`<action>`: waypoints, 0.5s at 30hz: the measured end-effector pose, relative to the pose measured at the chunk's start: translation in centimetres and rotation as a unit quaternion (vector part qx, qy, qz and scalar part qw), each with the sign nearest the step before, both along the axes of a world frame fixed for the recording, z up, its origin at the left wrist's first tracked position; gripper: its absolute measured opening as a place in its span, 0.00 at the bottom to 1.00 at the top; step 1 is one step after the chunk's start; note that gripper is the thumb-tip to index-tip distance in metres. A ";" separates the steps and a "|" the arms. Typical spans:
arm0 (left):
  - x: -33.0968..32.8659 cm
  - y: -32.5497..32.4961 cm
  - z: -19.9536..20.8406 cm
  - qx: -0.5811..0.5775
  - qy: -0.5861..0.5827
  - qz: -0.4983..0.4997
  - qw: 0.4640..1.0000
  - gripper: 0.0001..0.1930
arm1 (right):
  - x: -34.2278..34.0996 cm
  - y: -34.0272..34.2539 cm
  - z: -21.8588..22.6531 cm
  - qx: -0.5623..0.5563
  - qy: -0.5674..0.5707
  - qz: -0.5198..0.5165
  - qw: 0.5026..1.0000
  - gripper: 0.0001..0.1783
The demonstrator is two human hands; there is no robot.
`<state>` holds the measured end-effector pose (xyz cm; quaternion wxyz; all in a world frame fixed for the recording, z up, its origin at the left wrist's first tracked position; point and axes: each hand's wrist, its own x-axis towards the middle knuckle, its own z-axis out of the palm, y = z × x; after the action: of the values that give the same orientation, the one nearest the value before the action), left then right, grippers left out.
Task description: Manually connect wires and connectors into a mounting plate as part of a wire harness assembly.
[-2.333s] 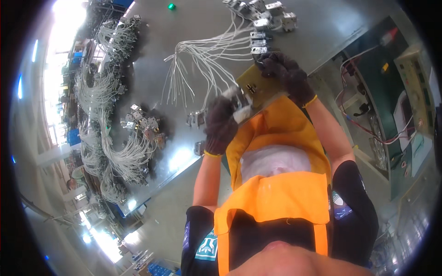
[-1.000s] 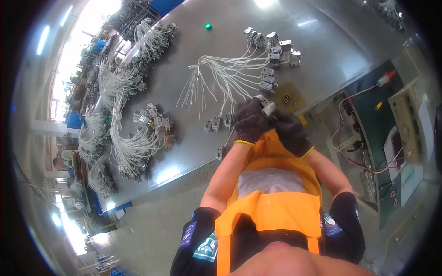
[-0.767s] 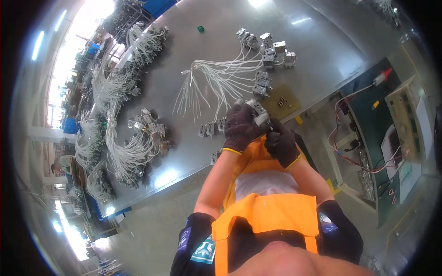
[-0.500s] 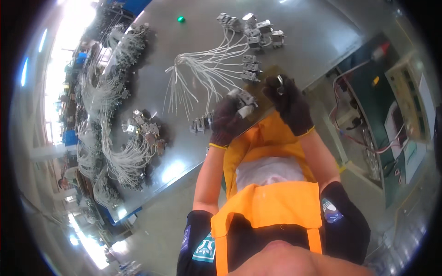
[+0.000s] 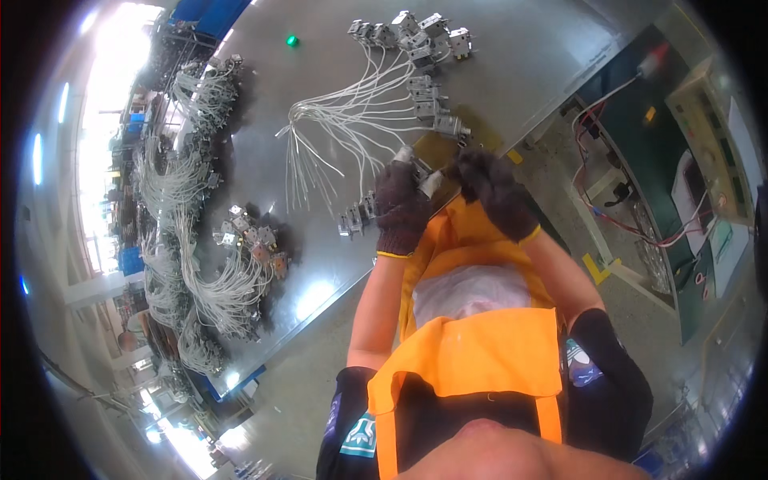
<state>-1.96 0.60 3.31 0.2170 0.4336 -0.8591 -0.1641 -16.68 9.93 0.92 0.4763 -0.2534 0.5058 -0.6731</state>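
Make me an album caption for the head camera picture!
Gloved left hand holds a metal part, right hand nearby, white wires fanned across the table.

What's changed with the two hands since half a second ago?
The right hand has come left, closer to the metal part in the left hand. The small shiny piece it held up is out of sight now; whether it was let go can't be told.

Unchanged: the left hand still holds its part, and the white wire bundle and green piece lie as before; only the view shifted.
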 end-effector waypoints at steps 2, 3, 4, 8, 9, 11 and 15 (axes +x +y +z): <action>0.6 -0.7 0.8 0.053 0.021 -0.042 0.997 0.28 | 1.5 1.1 -0.6 -0.044 0.010 -0.008 0.999 0.10; 0.9 -1.1 1.1 0.109 0.044 -0.086 0.989 0.27 | 1.8 1.5 -0.7 -0.033 0.103 0.011 0.994 0.11; 1.4 -1.2 0.5 0.104 0.043 -0.080 0.990 0.27 | 2.2 1.6 -0.5 -0.024 0.196 0.032 0.980 0.12; 0.2 -1.3 -0.6 0.258 0.181 -0.026 0.949 0.26 | 2.8 0.4 -1.5 -0.086 0.318 -0.033 0.944 0.13; -0.1 -1.1 0.1 0.213 0.120 -0.006 0.970 0.26 | 2.8 0.6 -1.4 -0.075 0.329 -0.010 0.941 0.13; -0.8 -0.3 2.1 0.118 0.038 0.005 0.992 0.26 | 3.0 1.1 -1.4 -0.060 0.344 0.015 0.937 0.13; -1.5 -0.1 2.5 0.105 0.011 0.021 0.994 0.28 | 2.7 0.0 -2.9 -0.085 0.275 -0.037 0.957 0.11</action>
<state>-3.47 0.53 5.84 0.1832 0.4703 -0.8253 -0.2532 -13.98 9.97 -1.96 0.2703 -0.4490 0.5675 -0.6350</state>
